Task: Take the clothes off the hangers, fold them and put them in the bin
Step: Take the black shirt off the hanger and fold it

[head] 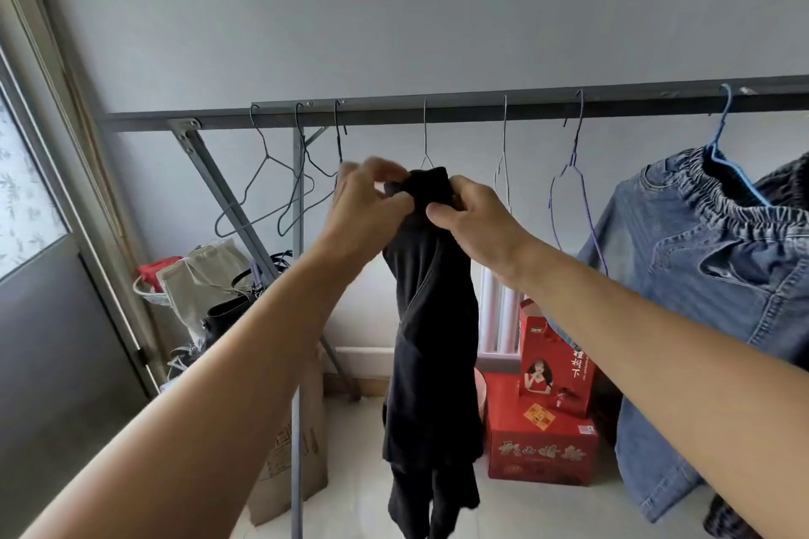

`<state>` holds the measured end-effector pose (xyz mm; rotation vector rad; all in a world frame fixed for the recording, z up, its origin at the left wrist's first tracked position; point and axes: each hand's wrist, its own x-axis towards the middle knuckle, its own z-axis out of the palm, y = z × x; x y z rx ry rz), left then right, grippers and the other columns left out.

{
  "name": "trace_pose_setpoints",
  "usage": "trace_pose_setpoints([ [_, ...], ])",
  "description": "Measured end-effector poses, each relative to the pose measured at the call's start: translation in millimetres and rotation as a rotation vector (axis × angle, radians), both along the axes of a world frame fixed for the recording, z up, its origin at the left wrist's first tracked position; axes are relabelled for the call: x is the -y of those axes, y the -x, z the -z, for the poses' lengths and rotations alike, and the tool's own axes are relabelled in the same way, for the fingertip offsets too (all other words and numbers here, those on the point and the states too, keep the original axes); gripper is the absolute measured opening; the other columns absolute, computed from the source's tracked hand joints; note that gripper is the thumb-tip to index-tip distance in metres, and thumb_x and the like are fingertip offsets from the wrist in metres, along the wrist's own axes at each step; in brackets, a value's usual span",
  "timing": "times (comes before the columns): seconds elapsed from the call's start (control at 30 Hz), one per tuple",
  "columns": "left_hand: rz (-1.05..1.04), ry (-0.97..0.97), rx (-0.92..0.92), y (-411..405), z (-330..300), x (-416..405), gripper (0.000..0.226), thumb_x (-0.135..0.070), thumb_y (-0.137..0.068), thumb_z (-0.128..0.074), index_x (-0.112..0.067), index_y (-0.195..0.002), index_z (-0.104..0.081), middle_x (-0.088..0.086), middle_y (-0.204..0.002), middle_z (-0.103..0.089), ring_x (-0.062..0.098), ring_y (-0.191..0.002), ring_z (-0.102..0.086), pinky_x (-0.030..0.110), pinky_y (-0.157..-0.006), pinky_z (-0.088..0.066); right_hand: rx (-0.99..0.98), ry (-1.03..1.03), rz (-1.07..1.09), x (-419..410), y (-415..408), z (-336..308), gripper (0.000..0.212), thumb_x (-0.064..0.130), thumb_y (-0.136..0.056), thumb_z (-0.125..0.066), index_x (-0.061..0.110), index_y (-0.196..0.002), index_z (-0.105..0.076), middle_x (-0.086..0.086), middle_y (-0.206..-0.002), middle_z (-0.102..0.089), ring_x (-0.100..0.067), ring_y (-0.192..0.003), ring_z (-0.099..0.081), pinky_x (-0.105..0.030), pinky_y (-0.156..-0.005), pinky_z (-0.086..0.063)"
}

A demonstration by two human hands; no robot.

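Right now both hands are up at the top of a black garment [431,319] that hangs from a wire hanger [425,136] on the grey rail [481,107]: left hand [365,199] pinches the bunched top edge w/ thumb and fingers, right hand [473,214] grips the fabric just beside it, thumb pressed on the cloth, so both are clamped on the garment, close together. Looks thin, soft and light, drapes long and limp w/ no stiffness; prob. easy to lift but will slump and twist, so best held at the top edge where it wraps the hanger, then by two corners for folding. Wire hanger seems springy and could snag the cloth or swing on the rail. Left of it hang empty hangers [267,188], touching or near each other; right of it two more empty ones, a thin silver one [503,162] and a purple one [569,188], near the right wrist and could catch. Further right, denim jeans [700,276] on a blue hanger [726,158], heavier, stiffer, not yet taken. Below: red boxes [543,429] on the floor [363,473], bags [205,276] at left, a rack leg [297,319] just beside the left forearm. Bin not visible, can't tell where it is.
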<state>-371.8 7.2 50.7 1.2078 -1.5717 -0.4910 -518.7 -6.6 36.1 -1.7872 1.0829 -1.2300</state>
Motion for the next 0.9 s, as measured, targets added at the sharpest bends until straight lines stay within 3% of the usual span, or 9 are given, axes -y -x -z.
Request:
trace_pose_setpoints([
  [0.1,0.126,0.015,0.37,-13,-6,10,0.071,-0.018,-0.069,-0.071,-0.039,-0.132,-0.047,-0.011,-0.133,-0.035,0.012,-0.127,-0.036,0.03,-0.102,-0.037,-0.004,0.015,-0.14,1,6,0,0.021,0.003,-0.098,-0.051,0.012,-0.114,-0.061,-0.01,-0.103,-0.07,-0.019,-0.095,-0.068,-0.027,-0.085,-0.054],
  [0.17,0.219,-0.082,0.463,-17,-13,13,0.054,-0.029,-0.067,-0.077,-0.025,-0.118,-0.059,-0.007,-0.119,-0.053,0.009,-0.108,-0.05,0.027,-0.087,-0.041,0.028,0.019,-0.208,-1,10,0,0.02,0.002,-0.099,-0.049,0.011,-0.112,-0.061,-0.008,-0.097,-0.07,-0.013,-0.084,-0.068,-0.021,-0.075,-0.053],
  [0.23,0.266,-0.139,0.434,-19,-18,17,0.038,-0.028,-0.073,-0.082,-0.006,-0.099,-0.066,0.003,-0.082,-0.057,0.012,-0.075,-0.053,0.031,-0.067,-0.038,0.075,0.036,-0.206,0,14,2,0.017,0.005,-0.099,-0.049,0.009,-0.112,-0.06,-0.01,-0.093,-0.067,-0.014,-0.079,-0.065,-0.021,-0.069,-0.051],
  [0.27,0.29,-0.138,0.409,-19,-18,19,0.033,-0.026,-0.078,-0.081,-0.002,-0.095,-0.066,0.006,-0.075,-0.054,0.014,-0.07,-0.05,0.031,-0.065,-0.035,0.093,0.05,-0.19,0,16,3,0.015,0.007,-0.1,-0.05,0.009,-0.111,-0.06,-0.011,-0.091,-0.065,-0.015,-0.076,-0.064,-0.022,-0.068,-0.05],
  [0.4,0.34,-0.104,0.352,-13,-23,22,0.029,-0.025,-0.08,-0.081,-0.001,-0.09,-0.069,0.01,-0.072,-0.054,0.017,-0.068,-0.05,0.031,-0.064,-0.036,0.14,0.04,-0.136,1,24,10,0.018,0.007,-0.096,-0.056,0.009,-0.114,-0.056,-0.008,-0.088,-0.065,-0.011,-0.075,-0.065,-0.019,-0.065,-0.05],
  [0.53,0.318,-0.096,0.391,-6,-30,24,0.018,-0.024,-0.08,-0.08,-0.01,-0.078,-0.069,0.0,-0.063,-0.057,0.011,-0.06,-0.053,0.023,-0.057,-0.041,0.013,-0.045,-0.161,-3,35,18,0.035,0.005,-0.085,-0.066,0.014,-0.116,-0.054,-0.008,-0.09,-0.066,-0.009,-0.078,-0.066,-0.014,-0.066,-0.047],
  [0.67,0.323,-0.092,0.416,-2,-32,24,0.027,-0.022,-0.081,-0.08,-0.021,-0.061,-0.061,-0.013,-0.051,-0.051,0.005,-0.05,-0.048,0.014,-0.048,-0.037,-0.159,-0.045,-0.109,-2,33,37,0.024,0.008,-0.076,-0.068,0.012,-0.095,-0.055,0.001,-0.08,-0.054,-0.013,-0.077,-0.055,-0.022,-0.072,-0.042],
  [0.8,0.322,-0.086,0.383,-7,-34,25,0.03,-0.023,-0.08,-0.08,-0.015,-0.062,-0.057,-0.004,-0.056,-0.045,0.011,-0.053,-0.042,0.021,-0.049,-0.031,-0.322,-0.074,-0.091,4,37,55,0.015,-0.001,-0.079,-0.06,0.01,-0.081,-0.05,-0.002,-0.075,-0.046,-0.016,-0.072,-0.044,-0.032,-0.066,-0.033],
  [0.9,0.307,-0.071,0.348,-15,-35,25,0.03,-0.024,-0.08,-0.081,-0.009,-0.066,-0.058,-0.002,-0.058,-0.042,0.012,-0.054,-0.039,0.024,-0.05,-0.029,-0.389,-0.163,-0.134,9,42,77,0.024,0.013,-0.081,-0.063,0.011,-0.103,-0.053,-0.003,-0.093,-0.056,-0.016,-0.088,-0.055,-0.032,-0.074,-0.041],
])
